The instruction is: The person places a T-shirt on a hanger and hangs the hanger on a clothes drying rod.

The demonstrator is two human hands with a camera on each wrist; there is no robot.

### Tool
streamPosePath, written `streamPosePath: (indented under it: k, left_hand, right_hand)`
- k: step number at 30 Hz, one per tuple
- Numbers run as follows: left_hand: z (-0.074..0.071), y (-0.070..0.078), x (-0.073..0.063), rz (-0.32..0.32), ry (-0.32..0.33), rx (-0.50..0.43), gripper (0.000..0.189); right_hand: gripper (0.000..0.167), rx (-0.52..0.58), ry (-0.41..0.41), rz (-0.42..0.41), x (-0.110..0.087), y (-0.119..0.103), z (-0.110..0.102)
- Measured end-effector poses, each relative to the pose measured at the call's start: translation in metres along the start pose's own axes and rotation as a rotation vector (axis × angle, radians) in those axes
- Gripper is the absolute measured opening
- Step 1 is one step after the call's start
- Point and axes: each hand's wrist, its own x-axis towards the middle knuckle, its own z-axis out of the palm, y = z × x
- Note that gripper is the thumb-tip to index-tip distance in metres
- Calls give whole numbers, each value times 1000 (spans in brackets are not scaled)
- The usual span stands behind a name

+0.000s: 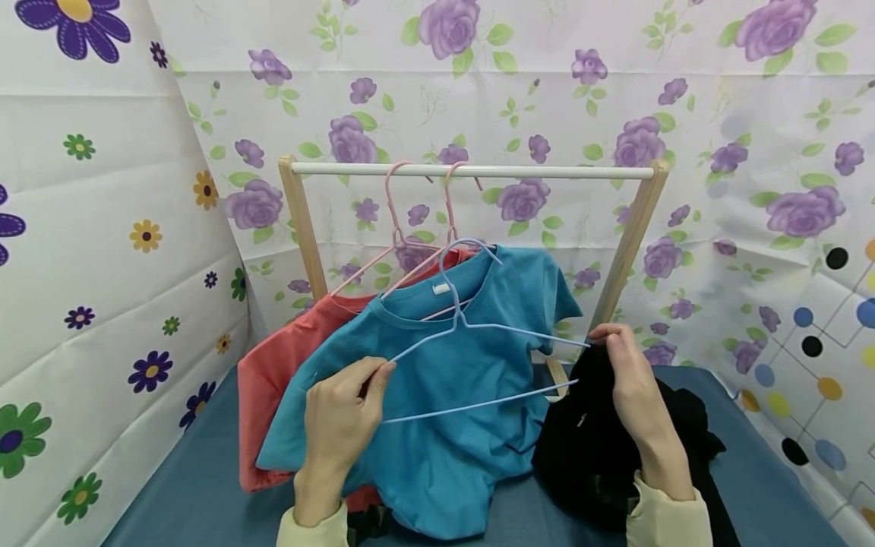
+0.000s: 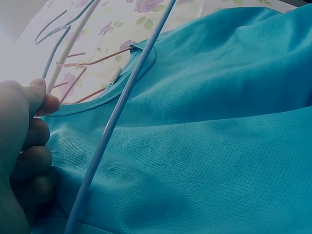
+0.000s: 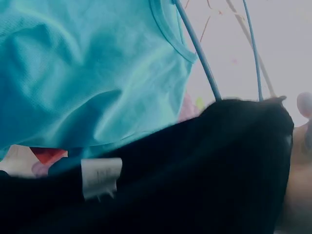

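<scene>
A light blue clothes hanger [image 1: 472,327] is held up in front of the rack, its hook at the top. My left hand [image 1: 345,410] pinches its left arm between thumb and fingers; in the left wrist view the hanger's lower bar [image 2: 109,124] slants past that hand [image 2: 24,141]. At the other side my right hand [image 1: 632,380] grips the upper edge of a black garment [image 1: 581,433]. The garment covers the hanger's right end, and both bars run into the black cloth [image 3: 234,161] in the right wrist view. A white label [image 3: 101,176] shows on it.
Behind the hanger, a blue T-shirt [image 1: 444,380] and a coral garment [image 1: 287,380] hang on pink hangers [image 1: 449,201] from the white rail [image 1: 533,172] of a wooden rack [image 1: 632,243]. Flowered sheeting [image 1: 424,99] encloses the blue-covered surface [image 1: 198,486].
</scene>
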Motion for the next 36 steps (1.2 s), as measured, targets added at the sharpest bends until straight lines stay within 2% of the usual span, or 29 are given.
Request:
streamPosePath:
  k: [3,6,8,14,17,21,26,32,36]
  left_hand:
    - [0,-1,0,-23,-3,13,4]
    - [0,-1,-1,-33,0,12,4]
    - [0,-2,-1,-33,7,13,4]
    - [-1,-2,-1,-34,28,23,5]
    - [-2,-3,-1,-31,25,22,5]
    - [-3,-4,-1,-24,8,8,7]
    - [-4,-4,-1,-8,-18,-20,6]
    - [-4,-3,-1,20,-27,-56,8]
    - [-4,-4,0,49,-22,-76,11]
  right_hand:
    - [26,225,-9,23,-1,-2,-4]
    - [35,317,0,8,-2,0,-8]
    - [40,268,-17,0,-3,3,-10]
    - [41,-3,-95,-11,-3,8,-15]
    - [40,-107,-103,-62,-3,10,-19]
    - [40,-224,-80,-174,-4,16,-27]
    - [39,-248,-53,-282,-5,22,-38]
    - [34,-194,-67,-309,-4,25,-40]
    - [33,-198,-94,-321,-4,25,-38]
